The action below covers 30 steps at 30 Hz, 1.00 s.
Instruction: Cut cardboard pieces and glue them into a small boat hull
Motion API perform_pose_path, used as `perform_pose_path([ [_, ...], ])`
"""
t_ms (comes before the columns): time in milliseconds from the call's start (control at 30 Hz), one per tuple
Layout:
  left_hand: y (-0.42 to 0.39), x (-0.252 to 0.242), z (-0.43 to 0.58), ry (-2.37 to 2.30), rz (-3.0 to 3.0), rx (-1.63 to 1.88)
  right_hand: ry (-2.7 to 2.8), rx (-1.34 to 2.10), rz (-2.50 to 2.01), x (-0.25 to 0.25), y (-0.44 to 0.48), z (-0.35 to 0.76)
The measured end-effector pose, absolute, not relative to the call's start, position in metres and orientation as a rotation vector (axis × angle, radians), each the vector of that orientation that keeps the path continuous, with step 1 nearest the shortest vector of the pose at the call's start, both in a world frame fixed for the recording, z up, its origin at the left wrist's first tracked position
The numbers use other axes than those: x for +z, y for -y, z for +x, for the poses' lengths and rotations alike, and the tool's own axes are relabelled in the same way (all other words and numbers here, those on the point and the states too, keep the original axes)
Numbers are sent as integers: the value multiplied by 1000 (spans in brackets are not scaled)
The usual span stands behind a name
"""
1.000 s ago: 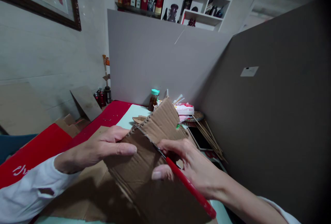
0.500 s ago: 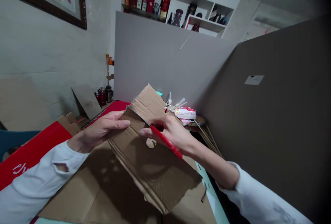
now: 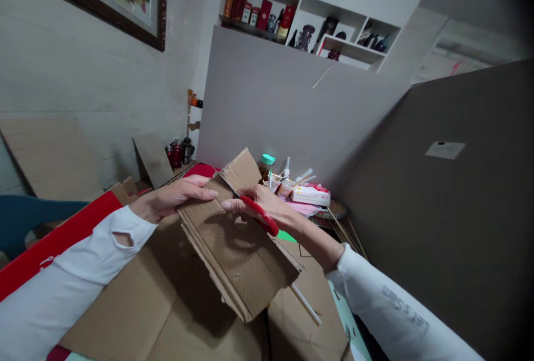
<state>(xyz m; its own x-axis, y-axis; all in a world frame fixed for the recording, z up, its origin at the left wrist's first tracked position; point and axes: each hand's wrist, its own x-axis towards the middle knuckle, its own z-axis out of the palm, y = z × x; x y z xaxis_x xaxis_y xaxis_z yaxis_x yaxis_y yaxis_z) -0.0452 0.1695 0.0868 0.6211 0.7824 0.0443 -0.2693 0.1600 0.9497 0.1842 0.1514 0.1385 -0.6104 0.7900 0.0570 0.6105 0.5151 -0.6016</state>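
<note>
A piece of brown corrugated cardboard [image 3: 233, 250] is held tilted above the table. My left hand [image 3: 175, 197] grips its upper left edge, fingers stretched along the face and thumb behind. My right hand [image 3: 258, 208] is closed round a red-handled utility knife [image 3: 261, 216], whose thin blade rests in a cut near the cardboard's top. Both of my sleeves are white.
More flat cardboard [image 3: 137, 311] lies beneath on the table. At the back stand a jar with a teal lid [image 3: 266, 165], a cup of tools [image 3: 286, 183], a white box [image 3: 311, 194] and thin wooden sticks [image 3: 346, 233]. Grey partition boards [image 3: 438, 205] close the right and back.
Both hands and the cardboard have moved away from me and upward. The knife has run further up the cut toward the top edge. The view has shifted to the left.
</note>
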Motion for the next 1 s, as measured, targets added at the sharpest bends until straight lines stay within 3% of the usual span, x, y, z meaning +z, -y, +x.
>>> perform_pose_path([
  [433, -210, 62, -53, -580, 1146, 787, 2396, 723, -1381, 109, -192, 167],
  [1000, -222, 29, -60, -600, 1112, 637, 2400, 929, -1459, 77, -208, 163],
])
